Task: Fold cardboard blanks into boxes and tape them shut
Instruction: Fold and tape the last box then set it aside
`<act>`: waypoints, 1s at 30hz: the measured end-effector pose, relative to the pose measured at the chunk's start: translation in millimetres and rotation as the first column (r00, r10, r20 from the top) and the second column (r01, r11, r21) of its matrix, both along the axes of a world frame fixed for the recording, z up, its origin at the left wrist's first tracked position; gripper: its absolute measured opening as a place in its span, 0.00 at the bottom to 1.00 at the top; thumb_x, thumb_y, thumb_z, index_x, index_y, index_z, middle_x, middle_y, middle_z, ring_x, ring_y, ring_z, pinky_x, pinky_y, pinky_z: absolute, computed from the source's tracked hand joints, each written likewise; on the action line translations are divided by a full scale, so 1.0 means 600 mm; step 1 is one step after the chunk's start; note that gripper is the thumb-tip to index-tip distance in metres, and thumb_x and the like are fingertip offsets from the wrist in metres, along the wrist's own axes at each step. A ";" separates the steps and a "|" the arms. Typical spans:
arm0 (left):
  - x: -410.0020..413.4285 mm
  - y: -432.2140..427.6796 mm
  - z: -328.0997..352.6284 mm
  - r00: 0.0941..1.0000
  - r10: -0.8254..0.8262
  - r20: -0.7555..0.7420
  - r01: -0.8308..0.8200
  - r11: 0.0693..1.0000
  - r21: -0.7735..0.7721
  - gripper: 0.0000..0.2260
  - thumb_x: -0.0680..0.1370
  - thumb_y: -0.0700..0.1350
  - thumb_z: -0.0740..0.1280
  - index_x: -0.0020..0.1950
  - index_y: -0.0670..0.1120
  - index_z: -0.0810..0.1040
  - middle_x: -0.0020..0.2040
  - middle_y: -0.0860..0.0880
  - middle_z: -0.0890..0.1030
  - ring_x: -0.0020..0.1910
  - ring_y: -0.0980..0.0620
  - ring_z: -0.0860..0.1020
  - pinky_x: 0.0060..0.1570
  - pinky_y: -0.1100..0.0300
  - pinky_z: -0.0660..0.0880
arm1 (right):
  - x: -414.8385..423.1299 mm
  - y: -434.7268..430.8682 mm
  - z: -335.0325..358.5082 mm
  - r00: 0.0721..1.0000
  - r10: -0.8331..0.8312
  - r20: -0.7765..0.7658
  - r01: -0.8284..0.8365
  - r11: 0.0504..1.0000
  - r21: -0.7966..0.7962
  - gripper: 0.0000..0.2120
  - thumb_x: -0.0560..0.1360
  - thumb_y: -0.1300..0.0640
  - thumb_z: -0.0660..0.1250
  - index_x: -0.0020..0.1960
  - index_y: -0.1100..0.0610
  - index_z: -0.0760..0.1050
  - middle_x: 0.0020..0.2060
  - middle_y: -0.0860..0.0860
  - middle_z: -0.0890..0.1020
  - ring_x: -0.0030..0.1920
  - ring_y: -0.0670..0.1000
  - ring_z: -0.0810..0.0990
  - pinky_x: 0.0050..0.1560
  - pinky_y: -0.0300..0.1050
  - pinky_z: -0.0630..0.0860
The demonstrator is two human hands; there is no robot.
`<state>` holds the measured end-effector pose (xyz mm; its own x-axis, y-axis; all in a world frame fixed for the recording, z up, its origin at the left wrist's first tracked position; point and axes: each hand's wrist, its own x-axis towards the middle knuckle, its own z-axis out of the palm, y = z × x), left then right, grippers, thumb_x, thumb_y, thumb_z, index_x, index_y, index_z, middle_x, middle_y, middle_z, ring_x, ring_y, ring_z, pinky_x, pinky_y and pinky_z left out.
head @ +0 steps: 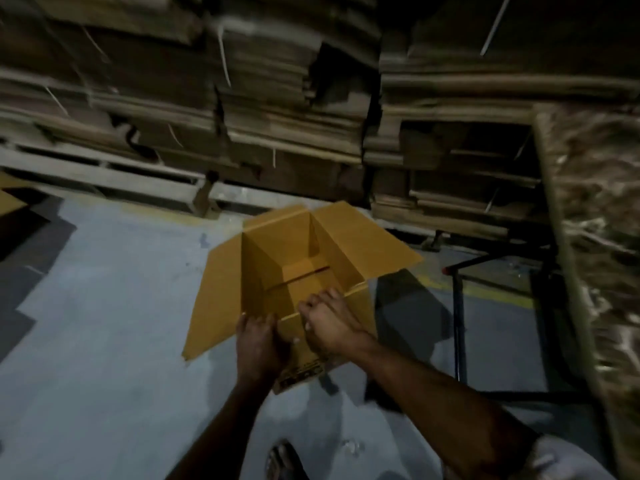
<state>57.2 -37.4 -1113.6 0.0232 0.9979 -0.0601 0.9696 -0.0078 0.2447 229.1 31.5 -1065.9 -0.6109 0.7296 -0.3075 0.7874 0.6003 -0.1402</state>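
Nearest: a foot (284,462) on the grey floor (104,341). Both arms reach forward.

Left grip (261,344): fingers curled on the near corner of the box (266,271). Right grip (330,327): fingers hooked over the near rim, where the near flap (304,370) hangs folded outward. Motion blur; exact finger placement uncertain.

Box is upright, mouth up, above the floor just ahead of the person; I cannot tell whether it rests on it.

Progress: blank is erected and the bottom flaps are closed, with their seam (301,276) visible inside. Tape underneath: cannot tell. Left flap (214,299), right flap (367,244) and far flap (277,218) stand open. Remaining: close the top, tape it.

Right: tabletop (595,202). Beyond: pallet (104,174) carrying stacked flat blanks (277,116).
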 end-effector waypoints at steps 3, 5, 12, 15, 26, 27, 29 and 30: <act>-0.012 0.004 0.147 0.998 0.040 -0.047 -0.039 0.999 0.023 0.24 0.70 0.67 0.68 0.48 0.46 0.77 0.41 0.45 0.82 0.41 0.41 0.80 0.48 0.50 0.72 | -0.008 0.004 0.164 0.999 0.027 -0.023 -0.026 0.997 0.072 0.17 0.75 0.50 0.70 0.60 0.56 0.75 0.57 0.57 0.79 0.59 0.60 0.75 0.62 0.56 0.60; -0.003 -0.007 0.242 0.993 0.102 -0.058 -0.097 0.992 0.076 0.22 0.71 0.66 0.70 0.46 0.49 0.73 0.41 0.47 0.81 0.42 0.42 0.79 0.47 0.51 0.69 | 0.000 -0.002 0.264 0.997 0.049 -0.066 -0.041 0.992 0.116 0.16 0.75 0.49 0.71 0.59 0.56 0.76 0.56 0.57 0.79 0.59 0.60 0.75 0.63 0.56 0.60; 0.117 -0.087 0.546 0.984 0.174 0.033 -0.169 0.866 0.471 0.20 0.73 0.64 0.69 0.41 0.53 0.63 0.36 0.54 0.67 0.37 0.47 0.73 0.43 0.53 0.60 | 0.111 -0.073 0.553 0.956 0.155 -0.248 -0.052 0.924 0.379 0.16 0.79 0.53 0.63 0.65 0.54 0.75 0.62 0.56 0.78 0.66 0.59 0.72 0.70 0.56 0.60; 0.202 -0.115 0.656 0.981 0.190 0.041 -0.178 0.792 0.583 0.18 0.73 0.60 0.70 0.41 0.52 0.64 0.36 0.51 0.70 0.38 0.46 0.73 0.46 0.50 0.64 | 0.195 -0.114 0.660 0.904 0.155 -0.399 0.036 0.901 0.432 0.16 0.75 0.57 0.69 0.63 0.56 0.77 0.59 0.57 0.79 0.64 0.60 0.73 0.69 0.55 0.58; 0.568 -0.191 0.856 0.957 -0.270 0.102 0.054 0.515 0.855 0.16 0.67 0.49 0.76 0.41 0.46 0.70 0.35 0.47 0.72 0.36 0.45 0.72 0.42 0.54 0.60 | 0.576 -0.344 0.892 0.836 -0.076 -0.544 0.466 0.623 0.628 0.07 0.75 0.53 0.65 0.51 0.49 0.80 0.48 0.48 0.79 0.54 0.52 0.73 0.62 0.50 0.61; 0.603 -0.200 0.856 0.938 -0.322 0.125 0.062 0.513 0.856 0.16 0.67 0.49 0.76 0.41 0.46 0.69 0.35 0.47 0.72 0.36 0.45 0.71 0.41 0.54 0.59 | 0.608 -0.368 0.898 0.849 -0.108 -0.517 0.472 0.594 0.651 0.07 0.75 0.53 0.65 0.51 0.49 0.80 0.48 0.48 0.79 0.54 0.52 0.73 0.62 0.50 0.61; 0.666 -0.217 0.853 0.907 -0.390 0.159 0.082 0.535 0.841 0.17 0.68 0.49 0.76 0.41 0.46 0.69 0.35 0.47 0.71 0.37 0.44 0.71 0.42 0.54 0.61 | 0.667 -0.410 0.903 0.867 -0.186 -0.463 0.479 0.570 0.668 0.13 0.74 0.50 0.60 0.53 0.50 0.80 0.48 0.48 0.79 0.54 0.53 0.74 0.62 0.51 0.61; 0.697 -0.226 0.851 0.894 -0.419 0.161 0.107 0.548 0.830 0.17 0.69 0.50 0.77 0.40 0.45 0.69 0.36 0.47 0.71 0.37 0.44 0.71 0.42 0.53 0.62 | 0.696 -0.431 0.904 0.867 -0.223 -0.446 0.488 0.567 0.664 0.18 0.73 0.48 0.55 0.53 0.51 0.80 0.48 0.49 0.78 0.54 0.53 0.74 0.62 0.52 0.61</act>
